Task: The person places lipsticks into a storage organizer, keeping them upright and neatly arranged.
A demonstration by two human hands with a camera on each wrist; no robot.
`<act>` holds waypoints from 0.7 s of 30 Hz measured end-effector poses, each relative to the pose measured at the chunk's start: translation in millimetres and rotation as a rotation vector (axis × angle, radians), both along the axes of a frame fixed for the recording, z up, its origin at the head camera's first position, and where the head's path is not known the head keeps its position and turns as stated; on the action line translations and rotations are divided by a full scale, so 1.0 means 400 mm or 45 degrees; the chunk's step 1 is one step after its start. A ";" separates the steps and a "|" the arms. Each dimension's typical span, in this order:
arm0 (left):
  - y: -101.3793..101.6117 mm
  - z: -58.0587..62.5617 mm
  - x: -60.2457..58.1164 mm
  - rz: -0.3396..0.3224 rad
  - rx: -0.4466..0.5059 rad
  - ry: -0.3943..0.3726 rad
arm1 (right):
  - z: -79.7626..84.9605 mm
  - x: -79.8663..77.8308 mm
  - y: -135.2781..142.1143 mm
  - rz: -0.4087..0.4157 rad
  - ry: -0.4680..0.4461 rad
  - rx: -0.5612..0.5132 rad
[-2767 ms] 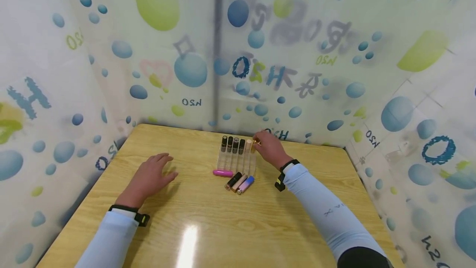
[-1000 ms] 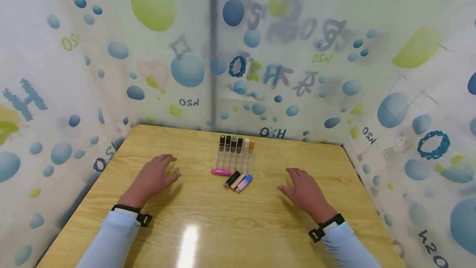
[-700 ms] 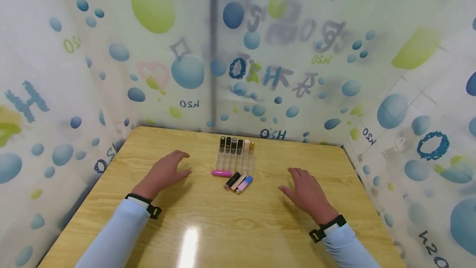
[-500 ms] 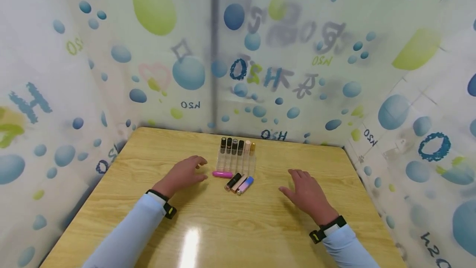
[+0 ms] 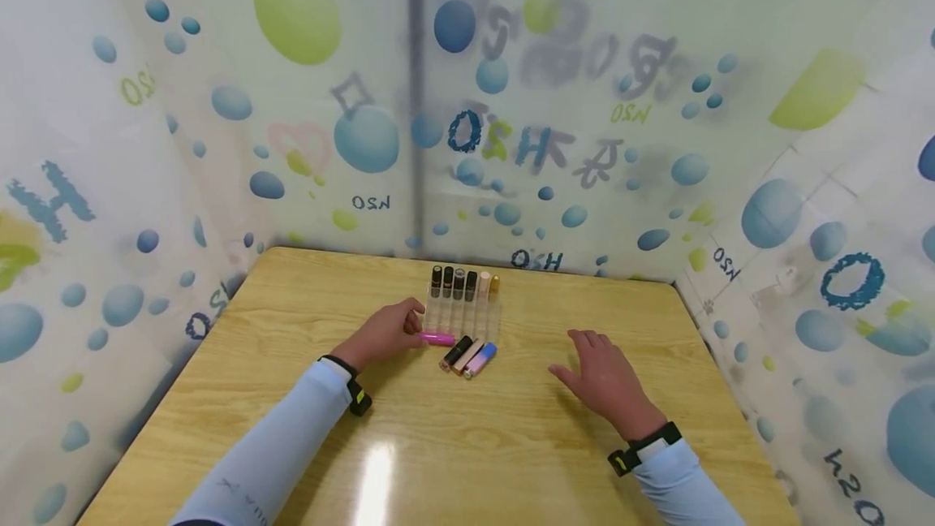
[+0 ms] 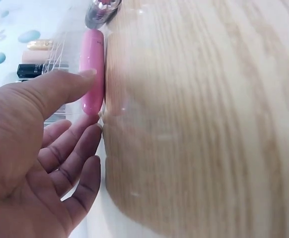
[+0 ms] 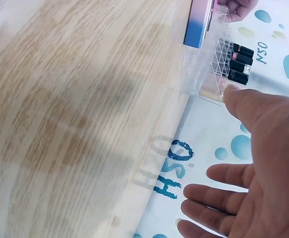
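Note:
A pink lipstick tube (image 5: 440,339) lies on the wooden table along the front of a clear acrylic holder (image 5: 463,319). My left hand (image 5: 387,335) is at the tube's left end. In the left wrist view, its thumb overlaps the pink tube (image 6: 93,69), while the loosely bent fingers (image 6: 87,144) sit just past the tube's near end. Before the holder lie a black lipstick (image 5: 456,353), a pale pink one (image 5: 467,355) and a pink-blue one (image 5: 480,360). My right hand (image 5: 605,380) hovers right of them, fingers spread, holding nothing.
Several lipsticks stand in the holder's back row: black ones (image 5: 448,281), a pale pink one (image 5: 484,285) and a gold one (image 5: 495,284). Behind the wooden table (image 5: 438,445) hangs a patterned curtain (image 5: 584,169), with more of it at both sides.
My right hand has left the gold lipstick at the holder's back right and drawn back to the right. More recently, my left hand has moved right to the pink tube.

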State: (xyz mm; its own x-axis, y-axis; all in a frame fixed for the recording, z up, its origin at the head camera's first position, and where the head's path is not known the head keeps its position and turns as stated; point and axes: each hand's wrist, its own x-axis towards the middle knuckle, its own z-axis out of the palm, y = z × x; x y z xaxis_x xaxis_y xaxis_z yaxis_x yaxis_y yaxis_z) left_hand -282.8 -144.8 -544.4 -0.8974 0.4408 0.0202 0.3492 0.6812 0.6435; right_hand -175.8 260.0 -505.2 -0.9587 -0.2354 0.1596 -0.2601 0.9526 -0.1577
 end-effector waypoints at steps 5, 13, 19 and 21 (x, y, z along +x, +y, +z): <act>0.000 -0.002 -0.001 0.012 -0.011 -0.020 | 0.006 0.001 0.001 0.010 0.006 -0.021; -0.028 0.000 0.024 0.014 0.049 -0.031 | 0.000 0.003 0.006 0.008 -0.009 -0.038; -0.051 0.025 0.037 0.015 0.126 -0.006 | -0.003 0.010 0.014 0.008 -0.010 -0.078; -0.054 0.039 0.036 -0.005 0.147 0.013 | -0.003 0.010 0.016 0.012 -0.006 -0.085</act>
State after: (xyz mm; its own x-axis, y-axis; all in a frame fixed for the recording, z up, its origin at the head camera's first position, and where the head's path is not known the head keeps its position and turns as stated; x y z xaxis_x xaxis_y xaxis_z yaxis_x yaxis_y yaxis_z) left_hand -268.2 -166.3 -528.9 -0.8952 0.4384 0.0799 0.3583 0.6014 0.7141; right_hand -171.7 266.2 -506.4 -0.9573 -0.2333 0.1709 -0.2681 0.9374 -0.2221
